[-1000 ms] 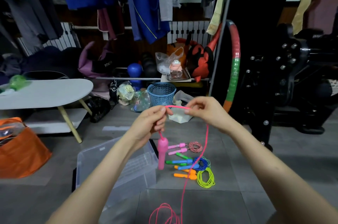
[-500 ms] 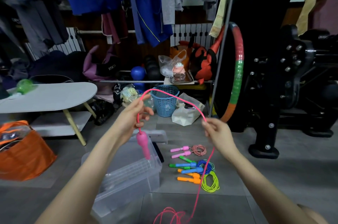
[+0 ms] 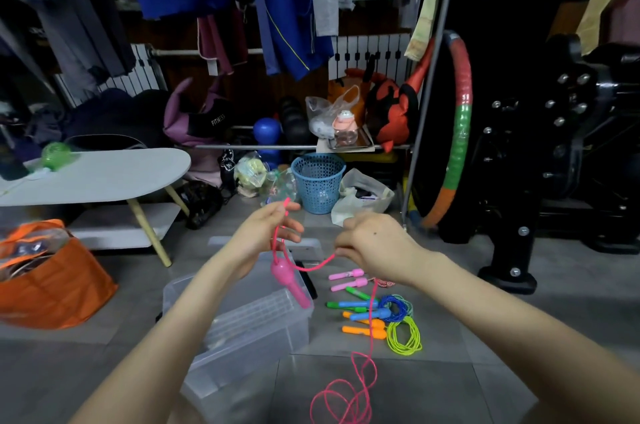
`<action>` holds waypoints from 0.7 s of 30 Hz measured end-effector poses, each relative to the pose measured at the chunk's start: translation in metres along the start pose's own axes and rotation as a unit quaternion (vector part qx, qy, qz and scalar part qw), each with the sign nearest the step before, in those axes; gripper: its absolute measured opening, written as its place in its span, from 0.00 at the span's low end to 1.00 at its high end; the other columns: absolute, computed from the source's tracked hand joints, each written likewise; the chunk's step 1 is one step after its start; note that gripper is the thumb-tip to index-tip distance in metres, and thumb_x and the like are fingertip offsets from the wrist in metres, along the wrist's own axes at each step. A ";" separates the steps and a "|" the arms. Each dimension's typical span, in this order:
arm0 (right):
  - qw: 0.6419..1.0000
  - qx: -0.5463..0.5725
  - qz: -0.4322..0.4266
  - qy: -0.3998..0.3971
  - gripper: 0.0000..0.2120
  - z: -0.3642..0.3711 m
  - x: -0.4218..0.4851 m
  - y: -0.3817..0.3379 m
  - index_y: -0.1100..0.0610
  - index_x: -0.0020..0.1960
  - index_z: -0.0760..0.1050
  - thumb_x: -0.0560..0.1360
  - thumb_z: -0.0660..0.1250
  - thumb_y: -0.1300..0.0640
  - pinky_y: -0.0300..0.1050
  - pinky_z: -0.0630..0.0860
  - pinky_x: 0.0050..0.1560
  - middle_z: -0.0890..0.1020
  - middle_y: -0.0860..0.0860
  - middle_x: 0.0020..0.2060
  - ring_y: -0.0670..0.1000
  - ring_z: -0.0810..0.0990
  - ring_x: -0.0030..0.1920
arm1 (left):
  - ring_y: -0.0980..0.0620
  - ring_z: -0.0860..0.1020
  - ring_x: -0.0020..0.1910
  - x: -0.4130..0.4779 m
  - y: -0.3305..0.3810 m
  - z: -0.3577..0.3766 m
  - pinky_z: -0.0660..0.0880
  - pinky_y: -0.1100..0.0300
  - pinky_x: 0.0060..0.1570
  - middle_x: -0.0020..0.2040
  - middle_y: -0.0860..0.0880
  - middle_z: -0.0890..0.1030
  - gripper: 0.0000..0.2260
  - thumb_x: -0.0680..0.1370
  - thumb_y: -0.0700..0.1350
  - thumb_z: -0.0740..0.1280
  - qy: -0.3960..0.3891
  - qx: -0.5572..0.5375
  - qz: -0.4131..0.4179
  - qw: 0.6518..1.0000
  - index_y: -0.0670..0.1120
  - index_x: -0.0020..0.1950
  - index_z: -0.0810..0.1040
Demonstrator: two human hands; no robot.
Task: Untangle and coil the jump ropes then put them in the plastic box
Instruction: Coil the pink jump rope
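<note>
Thin pink rope (image 3: 313, 268), fat handle (image 3: 289, 281) dangling, apparently looped in left hand (image 3: 263, 236).

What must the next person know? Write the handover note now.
Left grip: holds a loop of the pink rope, its handle hanging below.
Right grip: pinches the same cord further along.
Rest of the cord drops to a loose tangle on the floor. Other ropes lie bundled right of the box.
Done: first loop started. Left: finish coiling, box all ropes.
</note>
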State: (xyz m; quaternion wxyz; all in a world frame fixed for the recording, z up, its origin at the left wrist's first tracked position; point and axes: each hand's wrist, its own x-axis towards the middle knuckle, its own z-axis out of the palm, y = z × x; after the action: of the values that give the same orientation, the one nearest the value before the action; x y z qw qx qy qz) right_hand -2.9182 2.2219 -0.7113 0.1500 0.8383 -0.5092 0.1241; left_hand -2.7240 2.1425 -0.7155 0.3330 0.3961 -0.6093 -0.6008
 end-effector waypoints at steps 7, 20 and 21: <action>0.974 0.214 0.074 -0.004 0.11 -0.018 0.015 -0.005 0.56 0.49 0.82 0.76 0.64 0.50 0.43 0.69 0.46 0.80 0.52 0.41 0.51 0.77 0.47 | 0.47 0.83 0.38 -0.007 -0.007 0.014 0.79 0.57 0.43 0.39 0.44 0.83 0.12 0.83 0.43 0.53 -0.057 0.011 -0.014 0.998 0.42 0.56 0.74; 0.904 0.410 0.121 -0.003 0.14 -0.027 0.016 0.024 0.53 0.50 0.76 0.71 0.67 0.69 0.32 0.71 0.43 0.78 0.46 0.40 0.41 0.74 0.39 | 0.61 0.56 0.18 -0.015 0.000 0.031 0.54 0.68 0.21 0.22 0.54 0.60 0.11 0.77 0.40 0.55 -0.178 -0.156 -0.044 0.971 0.38 0.49 0.75; 0.898 0.421 0.129 0.003 0.15 -0.023 0.014 0.028 0.53 0.50 0.76 0.70 0.67 0.70 0.32 0.71 0.44 0.78 0.47 0.40 0.41 0.74 0.40 | 0.61 0.55 0.19 -0.016 0.001 0.029 0.52 0.67 0.22 0.22 0.54 0.60 0.12 0.76 0.41 0.56 -0.186 -0.170 -0.042 0.967 0.38 0.50 0.76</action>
State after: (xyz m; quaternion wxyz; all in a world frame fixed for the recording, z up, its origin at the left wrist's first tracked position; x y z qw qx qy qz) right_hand -2.9382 2.2073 -0.6815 -0.2328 0.7495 -0.5127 0.3482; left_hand -2.7428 2.1701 -0.7150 0.2507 0.2404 -0.5323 -0.7720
